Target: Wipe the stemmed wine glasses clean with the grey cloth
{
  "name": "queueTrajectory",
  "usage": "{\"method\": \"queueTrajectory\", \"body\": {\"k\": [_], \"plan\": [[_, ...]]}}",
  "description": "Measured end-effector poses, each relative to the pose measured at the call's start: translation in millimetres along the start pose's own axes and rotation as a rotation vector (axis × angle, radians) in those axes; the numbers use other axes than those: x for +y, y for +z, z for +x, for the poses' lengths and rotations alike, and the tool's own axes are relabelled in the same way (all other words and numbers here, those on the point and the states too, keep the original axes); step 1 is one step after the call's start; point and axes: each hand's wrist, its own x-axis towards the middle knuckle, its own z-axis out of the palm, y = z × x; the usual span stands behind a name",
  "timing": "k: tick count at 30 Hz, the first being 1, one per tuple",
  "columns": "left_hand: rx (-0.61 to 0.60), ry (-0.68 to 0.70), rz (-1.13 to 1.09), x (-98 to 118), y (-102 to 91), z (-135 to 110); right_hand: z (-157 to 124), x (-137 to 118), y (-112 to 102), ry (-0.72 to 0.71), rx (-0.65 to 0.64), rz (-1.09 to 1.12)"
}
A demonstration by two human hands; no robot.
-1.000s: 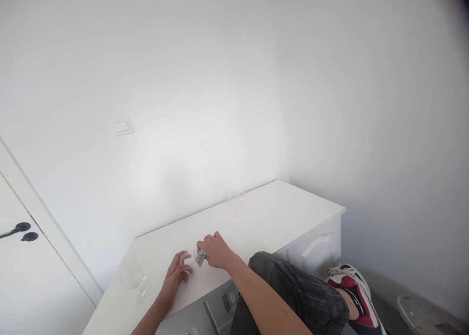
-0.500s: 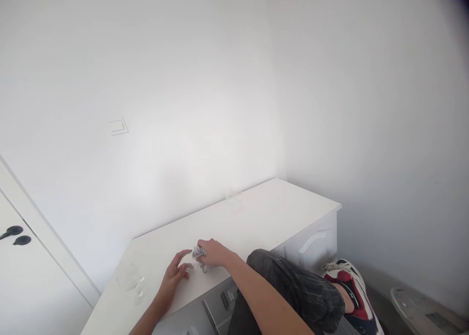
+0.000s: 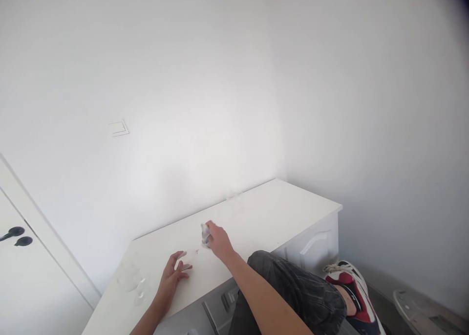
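Note:
My right hand [image 3: 220, 241] is closed on a crumpled grey-and-white cloth [image 3: 205, 235] just above the white top or on it. Lower left, my left hand [image 3: 173, 275] rests near the front edge, its thumb and fingers curved around a faint clear glass-like object [image 3: 187, 259] whose outline barely shows. A small dark mark [image 3: 197, 251] lies between the two hands. To the left of my left hand is a clear stemmed glass [image 3: 129, 278], its foot toward me.
The white cabinet top [image 3: 282, 208] meets the wall. Another clear glass item [image 3: 234, 196] stands at its back edge. My bent knee [image 3: 271, 266] presses close to the front. A door handle [image 3: 14, 232] is at far left, a transparent-looking bin or box [image 3: 421, 305] at lower right.
My right hand has drawn the cloth up and slightly right, away from my left hand. The left hand has shifted very little.

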Motion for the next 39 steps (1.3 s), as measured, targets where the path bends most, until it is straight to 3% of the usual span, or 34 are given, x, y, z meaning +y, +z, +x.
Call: {"method": "queueTrajectory", "body": {"k": [3,5,9,14,20,23,26,29,33,39], "plan": [[0.002,-0.008,-0.050,-8.3,-5.3,5.0,2.3,-2.0,-1.7,0.243,0.052,0.364],[-0.027,-0.019,-0.062,-10.6,-7.4,6.4,1.5,-4.2,2.1,0.307,-0.073,0.474],[-0.050,-0.042,-0.081,-9.5,-9.0,5.4,-4.4,-7.8,11.2,0.300,-0.322,0.615],[-0.103,-0.072,-0.038,-7.1,-7.4,1.6,-6.3,-6.9,16.3,0.205,-0.098,0.444],[-0.139,-0.077,-0.018,-8.5,-5.7,0.7,-1.0,-9.5,18.8,0.242,-0.024,0.425],[-0.075,-0.098,-0.081,-11.4,-6.3,3.7,-3.5,-12.3,14.3,0.234,-0.040,0.495],[0.005,-0.114,-0.139,-13.3,-6.7,6.3,-10.1,-12.9,9.4,0.079,-0.131,0.541],[0.030,-0.102,-0.174,-12.1,-6.7,5.9,-15.3,-10.3,8.9,-0.042,-0.215,0.389],[-0.049,-0.067,-0.168,-9.7,-5.6,3.1,-14.5,-6.3,13.1,0.065,-0.210,0.161],[-0.159,-0.087,0.046,-11.6,-2.5,4.7,-9.7,-5.4,16.4,0.105,-0.133,-0.024]]}}
